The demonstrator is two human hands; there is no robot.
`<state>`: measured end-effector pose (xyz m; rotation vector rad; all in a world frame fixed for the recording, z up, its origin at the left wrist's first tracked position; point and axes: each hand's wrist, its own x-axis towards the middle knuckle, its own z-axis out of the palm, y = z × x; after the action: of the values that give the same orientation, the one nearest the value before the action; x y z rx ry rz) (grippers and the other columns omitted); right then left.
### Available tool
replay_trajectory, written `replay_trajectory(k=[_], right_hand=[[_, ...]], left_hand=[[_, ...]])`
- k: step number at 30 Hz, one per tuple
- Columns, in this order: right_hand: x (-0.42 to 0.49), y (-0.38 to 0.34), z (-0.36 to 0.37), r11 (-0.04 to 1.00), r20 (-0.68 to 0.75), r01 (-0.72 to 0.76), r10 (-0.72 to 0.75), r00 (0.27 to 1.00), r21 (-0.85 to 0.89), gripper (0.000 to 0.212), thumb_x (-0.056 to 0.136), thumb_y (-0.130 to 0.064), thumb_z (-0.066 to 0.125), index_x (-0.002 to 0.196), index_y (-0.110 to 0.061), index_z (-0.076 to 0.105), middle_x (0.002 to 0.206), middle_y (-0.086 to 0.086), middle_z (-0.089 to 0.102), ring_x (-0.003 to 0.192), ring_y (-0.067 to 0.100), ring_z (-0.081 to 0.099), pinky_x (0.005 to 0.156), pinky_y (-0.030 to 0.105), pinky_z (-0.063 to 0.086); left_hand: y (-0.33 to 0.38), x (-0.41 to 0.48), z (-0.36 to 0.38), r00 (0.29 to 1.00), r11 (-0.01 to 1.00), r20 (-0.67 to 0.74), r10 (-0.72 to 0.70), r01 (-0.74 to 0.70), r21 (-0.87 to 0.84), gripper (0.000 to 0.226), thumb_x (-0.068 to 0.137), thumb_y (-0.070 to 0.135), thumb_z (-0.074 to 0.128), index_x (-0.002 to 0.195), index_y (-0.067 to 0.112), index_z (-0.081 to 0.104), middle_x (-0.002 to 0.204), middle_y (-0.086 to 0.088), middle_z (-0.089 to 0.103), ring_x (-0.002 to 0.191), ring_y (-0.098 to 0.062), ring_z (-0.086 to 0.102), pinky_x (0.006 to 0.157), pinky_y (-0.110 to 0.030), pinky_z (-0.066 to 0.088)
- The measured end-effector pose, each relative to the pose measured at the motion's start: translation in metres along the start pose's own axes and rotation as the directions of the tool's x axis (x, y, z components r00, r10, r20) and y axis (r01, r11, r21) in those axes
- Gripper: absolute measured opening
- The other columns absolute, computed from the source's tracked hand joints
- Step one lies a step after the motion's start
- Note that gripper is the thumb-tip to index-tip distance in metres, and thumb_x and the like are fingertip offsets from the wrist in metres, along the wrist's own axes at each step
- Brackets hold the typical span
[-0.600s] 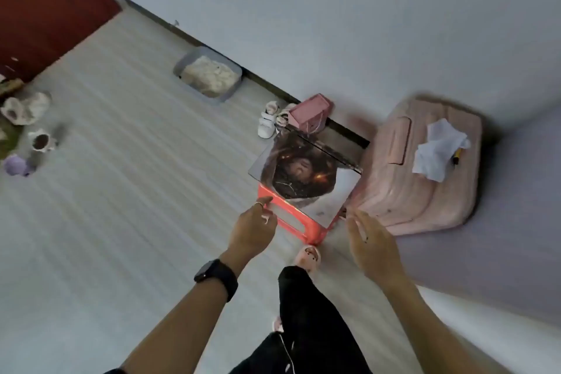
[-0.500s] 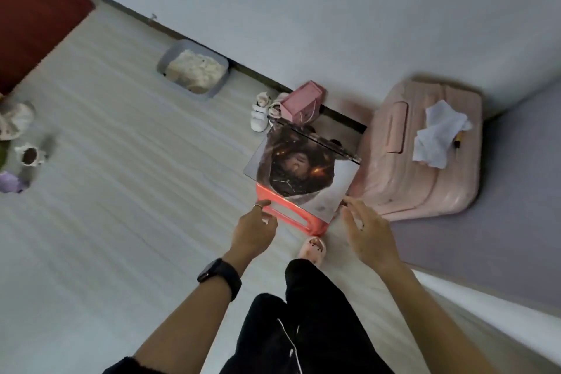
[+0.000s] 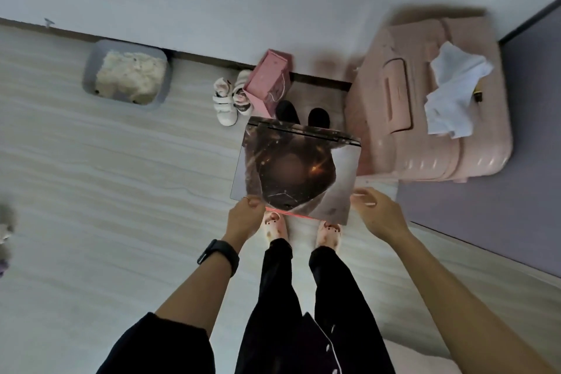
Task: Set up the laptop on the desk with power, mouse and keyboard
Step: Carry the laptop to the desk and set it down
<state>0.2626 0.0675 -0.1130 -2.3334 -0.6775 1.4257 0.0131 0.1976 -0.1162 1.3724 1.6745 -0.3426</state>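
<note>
A closed laptop [image 3: 297, 173] with a dark picture on its lid lies flat on a low red stool [image 3: 291, 212], of which only a thin strip shows under the near edge. My left hand [image 3: 246, 217], with a black band on its wrist, curls round the laptop's near left corner. My right hand [image 3: 378, 212] has relaxed fingers that reach the near right corner and touch its edge. No power cable, mouse or keyboard is in view.
A pink suitcase [image 3: 473, 155] with a white cloth [image 3: 452, 91] on it stands right of the stool. Behind the stool are black shoes [image 3: 303, 114], a pink gift bag [image 3: 268, 82] and small white shoes [image 3: 226, 100]. A grey tray [image 3: 91, 70] sits by the wall.
I have stepped closer and now stand square over the laptop. My right hand has moved forward to the near right corner. The left hand stays at the near left corner.
</note>
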Motion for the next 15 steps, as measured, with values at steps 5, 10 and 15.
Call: replay_trajectory(k=[5,10,15], right_hand=[[0.044,0.018,0.021,0.988,-0.004,-0.152,0.152,0.988,0.016,0.032,0.100,-0.039,0.055,0.126,-0.022,0.062,0.126,-0.001,0.066,0.102,0.014,0.056,0.085,0.027,0.040],[0.104,0.036,0.048,0.949,-0.066,-0.261,0.275,0.959,0.175,0.039,0.095,-0.042,0.062,0.129,-0.023,0.060,0.127,-0.001,0.066,0.112,0.021,0.059,0.087,0.034,0.044],[0.152,0.058,0.074,0.793,-0.123,-0.293,0.415,0.901,0.534,0.023,0.086,-0.037,0.073,0.104,-0.027,0.062,0.116,0.002,0.070,0.106,0.025,0.066,0.098,0.052,0.053]], left_hand=[[-0.001,0.071,-0.015,0.993,0.988,0.052,0.106,-0.111,0.111,0.022,0.095,0.020,0.052,0.108,0.006,0.064,0.113,-0.015,0.068,0.106,-0.033,0.062,0.087,-0.035,0.046],[-0.015,0.158,-0.030,0.995,0.993,-0.043,0.092,-0.089,0.072,0.055,0.094,0.037,0.060,0.141,0.011,0.047,0.142,-0.014,0.048,0.126,-0.030,0.051,0.100,-0.039,0.045],[-0.026,0.229,-0.036,1.000,0.997,0.004,0.014,-0.014,-0.079,0.048,0.095,0.040,0.059,0.134,0.013,0.053,0.130,-0.012,0.061,0.116,-0.030,0.060,0.101,-0.044,0.049]])
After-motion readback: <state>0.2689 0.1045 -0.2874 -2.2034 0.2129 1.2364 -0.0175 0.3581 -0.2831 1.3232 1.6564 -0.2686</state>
